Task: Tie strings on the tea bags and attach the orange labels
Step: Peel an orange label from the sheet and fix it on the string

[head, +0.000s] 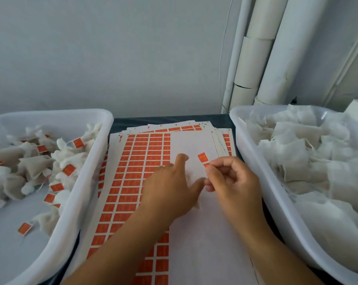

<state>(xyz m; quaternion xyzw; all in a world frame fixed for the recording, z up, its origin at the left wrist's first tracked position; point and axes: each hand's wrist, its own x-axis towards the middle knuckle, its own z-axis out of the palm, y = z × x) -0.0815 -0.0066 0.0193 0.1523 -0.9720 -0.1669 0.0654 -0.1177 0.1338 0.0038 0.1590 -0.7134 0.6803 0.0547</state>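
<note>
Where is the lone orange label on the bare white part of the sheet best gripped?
Judging by its pose, the lone label is best pinched at its near lower corner, coming from the right. It lies flat and tilted, bare backing around it, and the right hand already pinches something orange just below.

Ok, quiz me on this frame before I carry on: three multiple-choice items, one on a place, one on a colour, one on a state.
1. Where do the finished, labelled tea bags lie?
A. left tub
B. right tub
C. on the label sheet

2. What colour are the labels on the label sheet?
A. green
B. orange
C. blue

3. What is the right hand doing?
A. lying flat and open
B. pinching an orange label
C. reaching into the right tub

Key: 1 A, tagged bags fill the left tub; 2 B, the grid is orange; 3 B, its fingertips close on a label while the left hand rests open on the sheet.
</note>
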